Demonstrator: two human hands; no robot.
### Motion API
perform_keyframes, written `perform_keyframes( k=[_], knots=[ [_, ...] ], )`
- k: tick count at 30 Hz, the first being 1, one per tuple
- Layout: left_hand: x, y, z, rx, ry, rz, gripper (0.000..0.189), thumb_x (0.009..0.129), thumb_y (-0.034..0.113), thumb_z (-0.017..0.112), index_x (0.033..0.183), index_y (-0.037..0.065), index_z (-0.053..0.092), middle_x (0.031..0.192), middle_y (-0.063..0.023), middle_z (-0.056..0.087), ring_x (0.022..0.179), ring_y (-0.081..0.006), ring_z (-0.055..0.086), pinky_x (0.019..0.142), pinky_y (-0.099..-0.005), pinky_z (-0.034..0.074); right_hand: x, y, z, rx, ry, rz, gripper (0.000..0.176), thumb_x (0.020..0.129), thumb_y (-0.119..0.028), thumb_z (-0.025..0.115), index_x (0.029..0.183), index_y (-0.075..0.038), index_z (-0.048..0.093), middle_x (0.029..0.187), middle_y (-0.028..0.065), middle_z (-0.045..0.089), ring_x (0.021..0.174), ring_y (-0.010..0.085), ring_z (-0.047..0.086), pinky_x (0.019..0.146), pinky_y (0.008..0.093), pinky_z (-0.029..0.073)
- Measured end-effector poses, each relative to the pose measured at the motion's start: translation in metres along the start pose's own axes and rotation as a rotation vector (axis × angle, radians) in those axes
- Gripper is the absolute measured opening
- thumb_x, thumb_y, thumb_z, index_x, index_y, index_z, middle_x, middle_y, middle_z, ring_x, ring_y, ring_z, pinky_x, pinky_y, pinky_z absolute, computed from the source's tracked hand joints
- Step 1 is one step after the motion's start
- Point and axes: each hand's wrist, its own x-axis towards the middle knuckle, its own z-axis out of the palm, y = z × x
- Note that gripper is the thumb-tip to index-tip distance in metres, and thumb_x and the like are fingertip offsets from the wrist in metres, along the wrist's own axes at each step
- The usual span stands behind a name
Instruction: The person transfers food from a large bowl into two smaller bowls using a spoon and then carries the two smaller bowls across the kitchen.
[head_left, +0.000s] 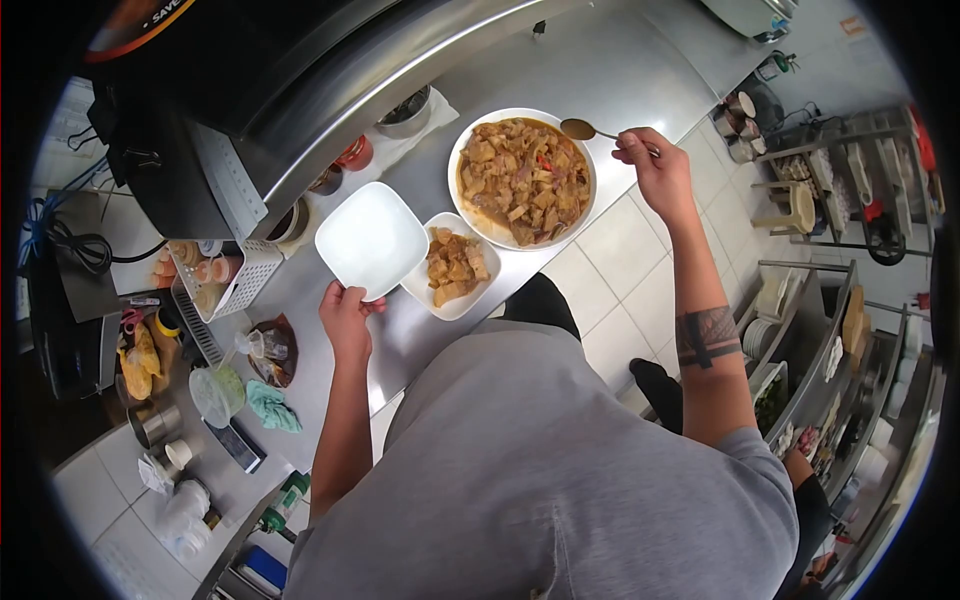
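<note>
A large round white bowl (524, 180) full of chunky brown stew stands on the steel counter. My right hand (652, 165) grips a metal spoon (578, 129) by its handle, and the spoon's head is over the bowl's right rim. At the counter's front edge, a smaller square white bowl (458, 266) holds a portion of the same stew. My left hand (350, 312) pinches the lower edge of an empty square white bowl (371, 240), just left of the filled small one and partly overlapping it in view.
Left of the bowls are a white basket (240, 275) with bottles, a tied plastic bag (272, 352), a green-filled container (217, 395), a teal cloth (273, 405) and a phone (235, 445). Red-lidded jars and a metal pot (406, 115) line the back. Shelves stand right.
</note>
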Motion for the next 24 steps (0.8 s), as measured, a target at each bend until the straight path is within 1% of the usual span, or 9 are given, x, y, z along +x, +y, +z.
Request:
perform_keyframes(
  k=[2, 5, 7, 8, 10, 13, 17, 21, 24],
  knots=[
    [-0.003, 0.002, 0.002, -0.010, 0.002, -0.001, 0.022, 0.088, 0.003, 0.058, 0.108, -0.006, 0.062, 0.094, -0.0161, 0.071, 0.066, -0.0240, 0.069, 0.060, -0.0339, 0.058, 0.009, 0.009, 0.003, -0.024, -0.063, 0.006, 0.028, 0.107, -0.023, 0.061, 0.112, 0.003, 0.070, 0.098, 0.0138, 0.077, 0.092, 0.0222, 0.078, 0.083, 0.0323, 0.059],
    [-0.004, 0.001, 0.004, -0.021, 0.019, -0.006, 0.022, 0.088, 0.003, 0.058, 0.108, -0.006, 0.062, 0.095, -0.0162, 0.071, 0.067, -0.0244, 0.069, 0.059, -0.0340, 0.058, 0.021, 0.028, 0.006, 0.094, -0.106, 0.126, 0.031, 0.107, -0.024, 0.060, 0.110, 0.006, 0.068, 0.096, 0.0158, 0.076, 0.091, 0.0242, 0.078, 0.082, 0.0328, 0.061],
    [-0.005, 0.001, 0.007, -0.030, 0.024, -0.007, 0.022, 0.088, 0.003, 0.058, 0.108, -0.007, 0.062, 0.095, -0.0162, 0.071, 0.067, -0.0245, 0.069, 0.059, -0.0340, 0.058, 0.027, 0.041, 0.004, 0.323, -0.061, 0.371, 0.033, 0.108, -0.024, 0.058, 0.107, 0.008, 0.066, 0.092, 0.0183, 0.074, 0.090, 0.0269, 0.077, 0.082, 0.0349, 0.064],
    [-0.006, 0.002, 0.008, -0.036, 0.024, -0.007, 0.022, 0.089, 0.002, 0.058, 0.108, -0.007, 0.062, 0.095, -0.0162, 0.071, 0.067, -0.0246, 0.069, 0.059, -0.0340, 0.058, 0.027, 0.049, 0.005, 0.322, -0.064, 0.372, 0.033, 0.108, -0.024, 0.058, 0.107, 0.008, 0.066, 0.092, 0.0183, 0.074, 0.090, 0.0269, 0.077, 0.082, 0.0349, 0.064],
    [-0.006, 0.001, 0.010, -0.043, 0.021, -0.010, 0.021, 0.089, 0.003, 0.058, 0.108, -0.007, 0.062, 0.095, -0.0160, 0.071, 0.067, -0.0245, 0.069, 0.059, -0.0340, 0.058, 0.026, 0.063, 0.009, 0.540, -0.043, 0.495, 0.033, 0.109, -0.024, 0.055, 0.106, 0.008, 0.062, 0.091, 0.0207, 0.073, 0.087, 0.0290, 0.077, 0.081, 0.0376, 0.066],
    [-0.005, 0.003, 0.015, -0.044, 0.010, -0.010, 0.021, 0.089, 0.003, 0.058, 0.107, -0.006, 0.063, 0.094, -0.0155, 0.071, 0.067, -0.0241, 0.069, 0.059, -0.0339, 0.058, 0.019, 0.076, 0.017, 0.664, -0.016, 0.503, 0.031, 0.109, -0.023, 0.052, 0.109, 0.007, 0.060, 0.094, 0.0226, 0.072, 0.084, 0.0305, 0.077, 0.081, 0.0393, 0.066],
    [-0.005, 0.011, 0.022, -0.031, -0.015, 0.008, 0.020, 0.089, 0.002, 0.058, 0.106, -0.006, 0.063, 0.094, -0.0146, 0.071, 0.068, -0.0237, 0.069, 0.060, -0.0339, 0.059, 0.015, 0.073, 0.014, 0.677, 0.032, 0.451, 0.031, 0.109, -0.022, 0.053, 0.111, 0.008, 0.058, 0.096, 0.0236, 0.071, 0.085, 0.0323, 0.077, 0.082, 0.0405, 0.066],
    [-0.002, 0.007, 0.019, -0.023, -0.019, 0.004, 0.024, 0.088, 0.002, 0.057, 0.110, -0.006, 0.062, 0.094, -0.0157, 0.071, 0.067, -0.0236, 0.069, 0.059, -0.0339, 0.058, 0.014, 0.067, 0.009, 0.665, 0.017, 0.406, 0.031, 0.109, -0.022, 0.053, 0.111, 0.009, 0.059, 0.096, 0.0247, 0.071, 0.086, 0.0324, 0.077, 0.082, 0.0412, 0.066],
    [-0.001, 0.006, 0.019, -0.026, -0.039, 0.005, 0.020, 0.089, 0.002, 0.057, 0.106, -0.006, 0.063, 0.094, -0.0139, 0.071, 0.067, -0.0230, 0.069, 0.059, -0.0338, 0.060, 0.012, 0.063, 0.010, 0.586, -0.042, 0.360, 0.032, 0.110, -0.021, 0.053, 0.111, 0.010, 0.060, 0.096, 0.0252, 0.072, 0.086, 0.0317, 0.077, 0.083, 0.0412, 0.066]
  ],
)
